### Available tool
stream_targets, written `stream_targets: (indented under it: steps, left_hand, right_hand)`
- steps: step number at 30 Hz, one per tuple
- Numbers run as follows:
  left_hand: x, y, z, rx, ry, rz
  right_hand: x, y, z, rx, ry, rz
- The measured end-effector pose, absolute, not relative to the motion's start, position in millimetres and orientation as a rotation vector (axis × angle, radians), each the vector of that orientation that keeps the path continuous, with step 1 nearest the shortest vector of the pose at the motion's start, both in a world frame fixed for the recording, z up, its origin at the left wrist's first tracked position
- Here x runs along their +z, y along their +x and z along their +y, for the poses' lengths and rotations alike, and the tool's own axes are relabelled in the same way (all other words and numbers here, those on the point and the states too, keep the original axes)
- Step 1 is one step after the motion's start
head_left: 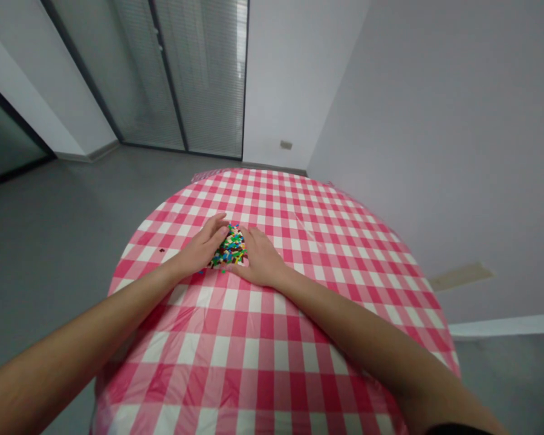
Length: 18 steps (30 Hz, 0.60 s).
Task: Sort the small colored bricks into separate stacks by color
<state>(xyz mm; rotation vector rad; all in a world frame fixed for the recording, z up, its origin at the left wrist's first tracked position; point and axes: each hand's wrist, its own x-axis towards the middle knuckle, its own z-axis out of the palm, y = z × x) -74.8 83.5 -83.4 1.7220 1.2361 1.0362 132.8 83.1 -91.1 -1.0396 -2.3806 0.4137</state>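
Note:
A pile of small multicoloured pieces (233, 246), green, blue, yellow, white and dark brown, lies on the checked tablecloth. Along its left side rests my left hand (205, 244), fingers stretched forward and thumb against the pieces. My right hand (260, 257) cups the right side, with its fingers spread and its thumb at the near edge of the pile. Both palms hide part of the heap's edges. The pieces are too small for me to name their kind. One dark piece (162, 250) lies apart, left of my left hand.
A red-and-white checked plastic cloth (254, 350) covers the round table, wrinkled near the front. Beyond stand a glass partition with blinds (204, 78) and a pale wall (435, 139) on the right. Grey floor (72, 223) shows at the left.

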Motion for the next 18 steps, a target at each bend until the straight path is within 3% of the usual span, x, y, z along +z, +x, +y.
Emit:
stream_targets:
  steps: [4, 8, 13, 18]
  left_hand:
    - [-76.5, -108.5, 64.0, 1.103, 1.723, 1.313]
    - [-78.7, -151.5, 45.7, 0.908, 2.098, 1.623]
    - [-90.6, -175.1, 34.7, 0.411, 2.401, 1.707]
    - [-90.6, -153.8, 43.9, 0.375, 2.414, 1.607]
  right_hand:
    - [-89.3, 110.2, 114.0, 0.329, -1.178, -2.385]
    - [-83.7, 81.7, 140.8, 0.410, -1.120, -2.440]
    - [-84.5, 50.7, 138.4, 0.912, -0.844, -2.266]
    - [-89.2, 57.4, 130.9, 1.234, -0.697, -1.957]
